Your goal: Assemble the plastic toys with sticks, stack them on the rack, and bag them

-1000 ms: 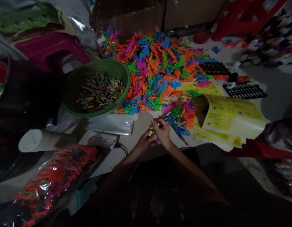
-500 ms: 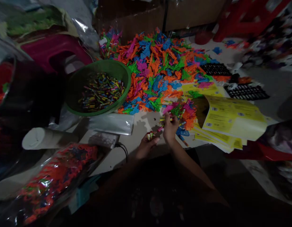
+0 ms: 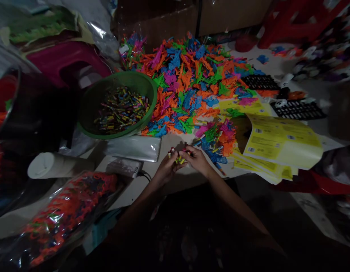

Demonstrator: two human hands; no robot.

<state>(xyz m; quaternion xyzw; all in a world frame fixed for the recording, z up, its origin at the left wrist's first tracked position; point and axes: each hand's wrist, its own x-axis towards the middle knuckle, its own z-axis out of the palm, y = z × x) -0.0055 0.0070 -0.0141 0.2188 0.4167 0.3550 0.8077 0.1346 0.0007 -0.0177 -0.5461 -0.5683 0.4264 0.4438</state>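
Note:
My left hand [image 3: 165,167] is closed around a small bunch of short crayon-like sticks [image 3: 179,160] with yellow and dark red parts. From the right, my right hand [image 3: 198,160] meets it, its fingertips pinching sticks of the same bunch. Both hands hover low over the pale table [image 3: 163,185] near its front edge. Just right of them lie loose sticks and blue, pink, green and orange plastic pieces [image 3: 211,144]. A green basin [image 3: 152,99] to the left holds many more such sticks [image 3: 124,109].
Brightly coloured plastic pieces [image 3: 183,71] form a large heap behind the hands. Yellow printed sheets [image 3: 282,139] lie at the right, near black trays [image 3: 298,109]. Clear plastic bags [image 3: 135,147], a white roll [image 3: 60,165] and a filled bag [image 3: 70,215] are on the left.
My right hand has left the loose pieces and come left to the bunch of sticks in my left hand. The hands are now together, and the left has risen slightly.

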